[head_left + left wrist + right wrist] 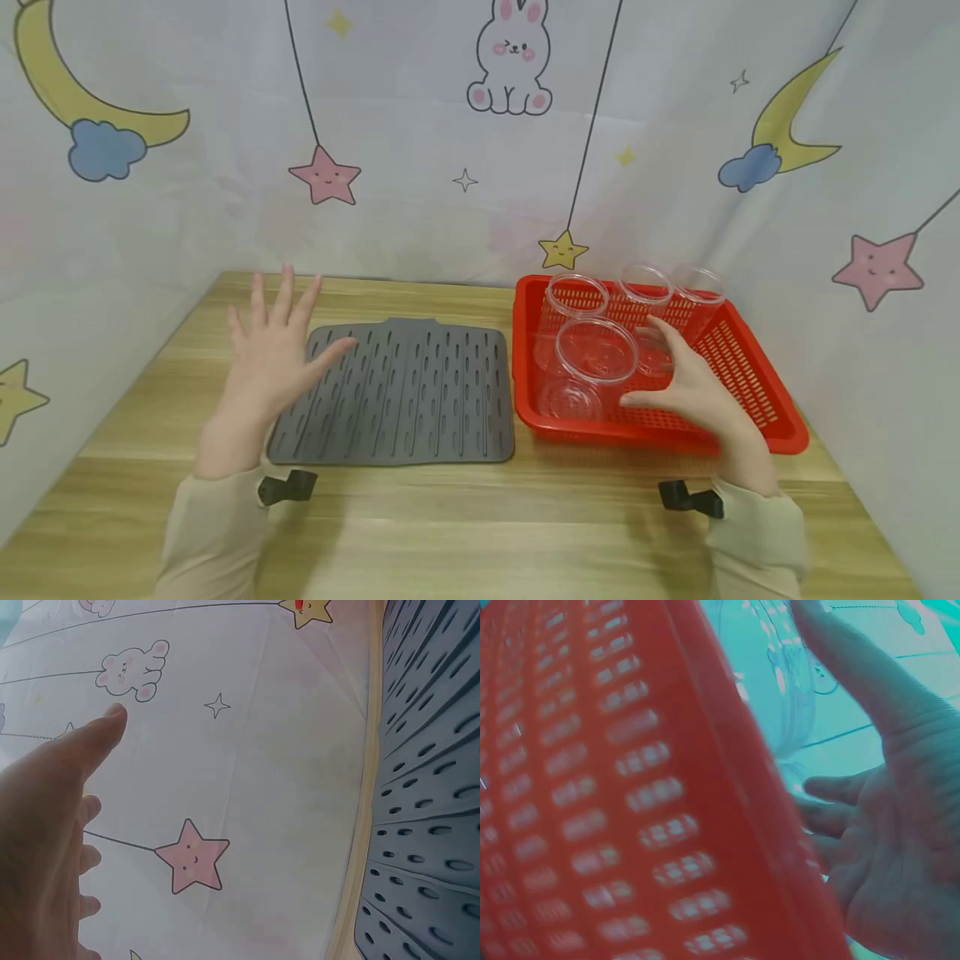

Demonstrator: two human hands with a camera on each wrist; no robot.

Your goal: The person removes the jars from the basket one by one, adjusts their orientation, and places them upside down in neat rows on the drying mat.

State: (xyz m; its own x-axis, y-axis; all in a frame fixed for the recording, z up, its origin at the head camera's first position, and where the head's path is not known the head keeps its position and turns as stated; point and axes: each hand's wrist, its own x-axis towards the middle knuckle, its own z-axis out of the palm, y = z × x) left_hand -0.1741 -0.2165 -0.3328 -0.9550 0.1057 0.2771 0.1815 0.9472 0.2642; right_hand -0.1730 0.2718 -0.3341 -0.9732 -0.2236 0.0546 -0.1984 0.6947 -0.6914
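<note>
Several clear plastic cups stand inside a red plastic basket [652, 435]. The frontmost cup [588, 367] leans a little, its wide rim facing up. My right hand [697, 387] hovers over the basket just right of that cup, thumb and fingers apart in a curve, gripping nothing. In the right wrist view, a clear cup [776, 682] shows beyond the basket wall, beside the thumb. My left hand [273, 358] is raised over the left edge of a grey slotted mat [405, 400]. Its fingers are spread wide and it holds nothing.
A wooden table [450, 533] carries the mat and, to its right, the basket. White cloth [420, 100] printed with stars, moons and a rabbit hangs behind and along both sides. Three more cups, among them a back left cup [577, 296], stand toward the basket's rear.
</note>
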